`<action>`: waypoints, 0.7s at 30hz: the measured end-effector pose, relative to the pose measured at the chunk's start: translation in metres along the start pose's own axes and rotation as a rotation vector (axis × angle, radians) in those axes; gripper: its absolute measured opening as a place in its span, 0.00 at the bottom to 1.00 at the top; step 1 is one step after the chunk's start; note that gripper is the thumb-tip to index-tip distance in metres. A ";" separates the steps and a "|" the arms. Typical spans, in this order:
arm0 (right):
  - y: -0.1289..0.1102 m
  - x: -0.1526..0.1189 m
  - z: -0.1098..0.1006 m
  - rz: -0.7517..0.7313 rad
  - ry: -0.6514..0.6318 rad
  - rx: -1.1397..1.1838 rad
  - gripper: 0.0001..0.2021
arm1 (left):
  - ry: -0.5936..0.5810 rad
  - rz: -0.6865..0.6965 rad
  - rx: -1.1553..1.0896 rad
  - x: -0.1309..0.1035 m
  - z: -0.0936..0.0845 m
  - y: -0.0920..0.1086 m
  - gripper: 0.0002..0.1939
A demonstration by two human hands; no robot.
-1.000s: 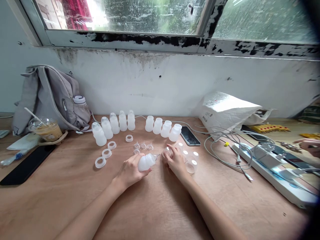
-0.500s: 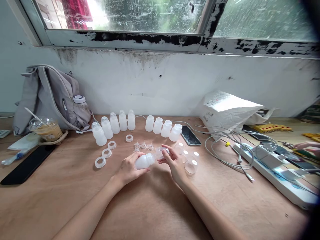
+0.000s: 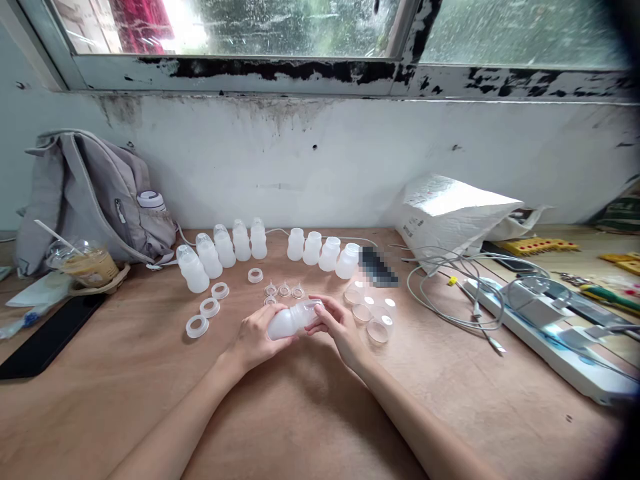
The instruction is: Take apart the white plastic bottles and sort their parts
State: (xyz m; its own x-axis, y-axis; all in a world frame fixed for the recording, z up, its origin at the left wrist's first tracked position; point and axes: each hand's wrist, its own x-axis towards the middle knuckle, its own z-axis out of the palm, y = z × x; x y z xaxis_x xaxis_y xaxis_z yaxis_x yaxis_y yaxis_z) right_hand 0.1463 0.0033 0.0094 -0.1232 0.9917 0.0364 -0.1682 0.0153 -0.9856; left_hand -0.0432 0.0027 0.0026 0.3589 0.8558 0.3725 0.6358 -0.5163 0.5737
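Observation:
My left hand (image 3: 259,339) is closed round the body of a frosted baby bottle (image 3: 283,324), tilted with its top to the right. The fingers of my right hand (image 3: 337,325) grip a clear bottle cap (image 3: 311,311), which sits over the bottle's top end. Just beyond my hands lie several clear nipples (image 3: 284,289). White collar rings (image 3: 209,307) rest on the left, and clear caps (image 3: 378,329) lie right of my right hand. Capped bottles (image 3: 225,248) stand in a curved row at the back left; open bottles (image 3: 330,255) stand at the back right.
A backpack (image 3: 85,193) and an iced coffee cup (image 3: 93,265) occupy the left, near a black flat object (image 3: 47,337). On the right are a blurred-out dark object (image 3: 377,267), a white bag (image 3: 450,213), tangled cables (image 3: 425,293) and a power strip (image 3: 545,347).
My right hand has moved the clear cap left onto the bottle's top, closing the gap between them. Another person's hand at the far right has left the view.

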 end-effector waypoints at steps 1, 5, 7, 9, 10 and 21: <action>0.000 0.000 0.000 0.006 0.007 -0.005 0.18 | 0.000 0.000 0.006 0.000 0.001 0.000 0.23; 0.002 0.001 0.001 0.002 0.025 -0.021 0.16 | -0.005 0.004 0.024 -0.001 0.002 -0.002 0.23; 0.002 0.001 0.001 0.001 0.021 -0.016 0.16 | -0.002 0.002 0.028 -0.001 0.003 -0.002 0.23; 0.003 0.001 0.002 0.006 0.015 -0.002 0.15 | 0.003 -0.003 0.031 -0.002 0.003 -0.001 0.22; 0.003 0.000 0.002 0.009 0.014 0.009 0.15 | 0.006 -0.005 0.032 -0.002 0.003 0.000 0.22; 0.008 -0.003 0.001 0.042 -0.081 0.058 0.12 | 0.038 0.030 0.023 -0.003 0.002 0.004 0.19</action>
State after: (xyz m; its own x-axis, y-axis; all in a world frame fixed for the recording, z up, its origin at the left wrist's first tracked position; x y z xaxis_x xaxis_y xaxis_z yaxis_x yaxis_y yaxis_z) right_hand 0.1444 0.0005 0.0017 -0.2094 0.9778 0.0106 -0.2168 -0.0359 -0.9756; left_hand -0.0398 -0.0019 0.0024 0.3520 0.8380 0.4169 0.6407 -0.5404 0.5454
